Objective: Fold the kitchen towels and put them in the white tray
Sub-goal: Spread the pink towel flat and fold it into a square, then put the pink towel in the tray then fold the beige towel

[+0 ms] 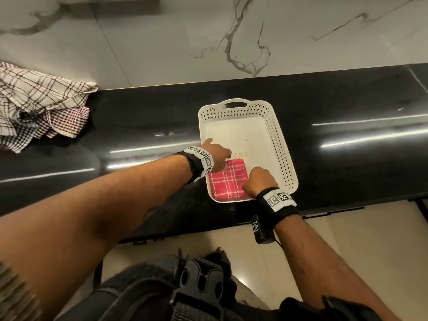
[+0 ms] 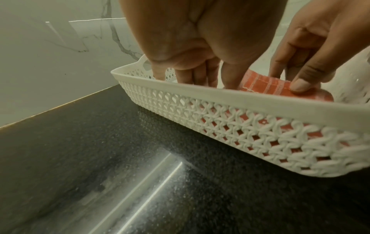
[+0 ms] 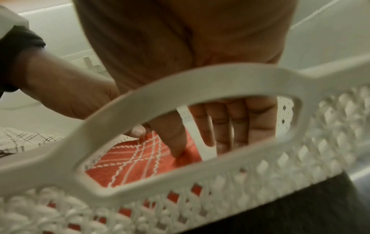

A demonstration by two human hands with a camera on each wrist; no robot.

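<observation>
A white lattice-walled tray [image 1: 281, 135] sits on the black counter. A folded red plaid towel [image 1: 228, 181] lies in its near left corner. My left hand [image 1: 216, 156] reaches over the tray's left wall; in the left wrist view its fingers [image 2: 200, 74] point straight down at the towel's [image 2: 266, 85] far edge. My right hand [image 1: 260, 180] is at the towel's right edge, thumb [image 3: 176, 142] on top of the cloth [image 3: 136, 159] and fingers down beside it. The tray's near handle [image 3: 180, 82] blocks part of that view.
A heap of unfolded checked towels [image 1: 34, 105] lies at the counter's far left against the marble wall. Bare black counter [image 1: 139, 117] lies between the heap and the tray. The tray's near end is close to the counter's front edge [image 1: 324, 210].
</observation>
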